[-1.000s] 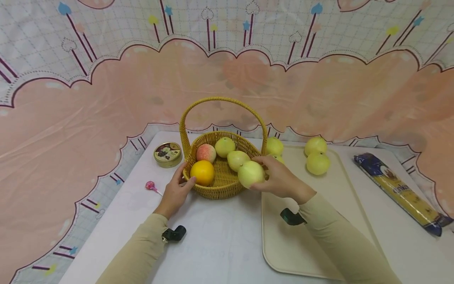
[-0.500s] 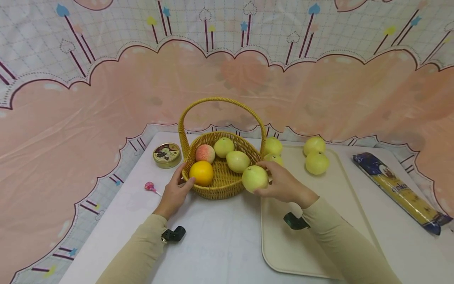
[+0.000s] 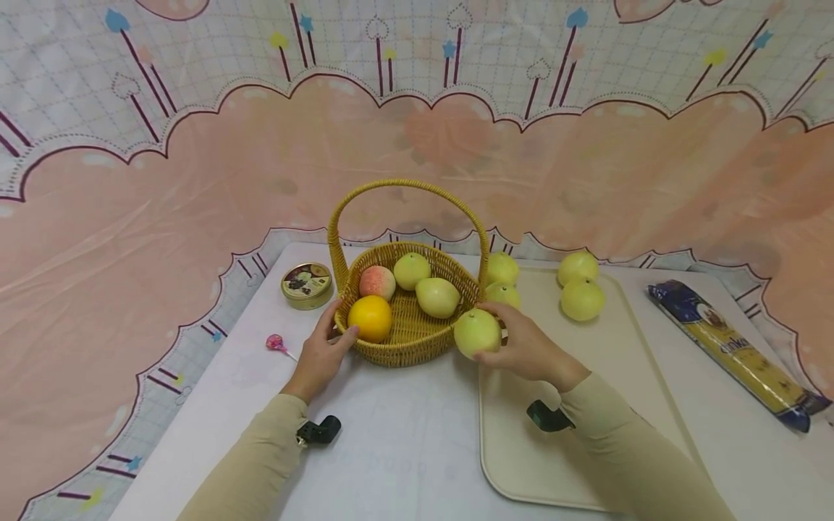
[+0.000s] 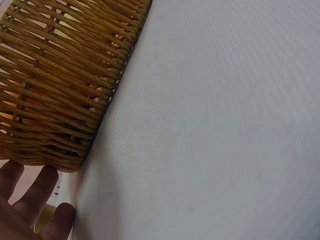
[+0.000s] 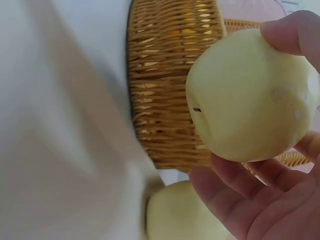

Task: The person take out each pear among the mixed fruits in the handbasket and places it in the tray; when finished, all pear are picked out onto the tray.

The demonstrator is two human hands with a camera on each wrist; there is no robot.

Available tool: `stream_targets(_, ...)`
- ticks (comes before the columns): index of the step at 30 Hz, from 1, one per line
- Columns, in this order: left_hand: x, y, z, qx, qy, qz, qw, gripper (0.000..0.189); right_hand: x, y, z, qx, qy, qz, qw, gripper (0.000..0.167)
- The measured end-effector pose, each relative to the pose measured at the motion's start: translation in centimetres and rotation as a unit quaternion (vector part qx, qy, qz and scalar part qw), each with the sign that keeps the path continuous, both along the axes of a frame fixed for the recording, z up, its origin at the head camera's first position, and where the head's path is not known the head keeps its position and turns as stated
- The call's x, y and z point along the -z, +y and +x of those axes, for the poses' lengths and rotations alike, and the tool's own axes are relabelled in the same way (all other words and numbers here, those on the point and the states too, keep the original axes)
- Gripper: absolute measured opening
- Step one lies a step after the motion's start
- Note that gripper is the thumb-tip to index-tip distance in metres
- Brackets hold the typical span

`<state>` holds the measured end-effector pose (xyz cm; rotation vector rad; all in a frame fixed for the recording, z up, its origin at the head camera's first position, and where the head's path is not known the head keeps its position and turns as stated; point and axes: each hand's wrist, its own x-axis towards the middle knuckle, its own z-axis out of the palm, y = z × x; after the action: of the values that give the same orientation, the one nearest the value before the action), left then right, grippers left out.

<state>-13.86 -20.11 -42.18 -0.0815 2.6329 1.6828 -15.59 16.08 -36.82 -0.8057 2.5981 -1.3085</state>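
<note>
My right hand (image 3: 524,344) holds a pale yellow-green apple (image 3: 478,334) just outside the right end of the wicker basket (image 3: 404,354). In the right wrist view, the thumb lies on one side of the apple (image 5: 245,95) and the fingers on the other. At the basket's left end, my left hand (image 3: 321,362) grips the rim, its thumb beside the orange (image 3: 370,318). The left wrist view shows its fingers (image 4: 42,187) against the woven wall. Also inside the basket are a peach (image 3: 377,283) and two pale green fruits, one round (image 3: 412,270), one more oval (image 3: 437,297).
A beige tray (image 3: 554,449) lies right of the basket, several pale green fruits (image 3: 583,299) at its far end. A blue-and-yellow packet (image 3: 736,347) lies further right. A round tin (image 3: 307,285) and a pink lollipop (image 3: 276,342) are at left. The basket handle (image 3: 410,182) arches high.
My right hand has moved the apple right and slightly toward me, from over the basket's right rim to just outside it. My left hand stays on the basket.
</note>
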Motion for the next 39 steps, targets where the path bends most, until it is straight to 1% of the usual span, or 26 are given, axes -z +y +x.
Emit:
stream_targets(6, 0.1, -0.1, -0.1, 0.0, -0.003, 0.001, 1.0, 0.073, 0.8, 1.1, 0.0, 0.032, -0.001, 0.005, 0.9995, 0.076)
stream_targets(10, 0.2, -0.1, -0.1, 0.0, -0.002, 0.002, 1.0, 0.073, 1.2, 1.9, 0.1, 0.045, -0.009, 0.002, 0.9989, 0.077)
stream_targets(14, 0.3, -0.1, -0.1, 0.001, 0.0, 0.002, 1.0, 0.073, 1.7, 2.6, 0.0, 0.057, -0.008, 0.01, 0.9983, 0.079)
stream_targets(23, 0.2, -0.1, -0.1, 0.001, 0.001, 0.001, 1.0, 0.073, 2.6, 3.6, -0.3, 0.07, -0.001, 0.012, 0.9975, 0.076)
stream_targets(31, 0.2, -0.1, -0.1, 0.003, 0.003, -0.001, 1.0, 0.074, 3.2, 4.1, -0.7, 0.084, -0.014, 0.021, 0.9961, 0.077)
stream_targets(39, 0.1, -0.1, -0.1, 0.003, 0.005, -0.003, 1.0, 0.073, 3.9, 4.3, -0.9, 0.09, -0.028, 0.01, 0.9954, 0.069)
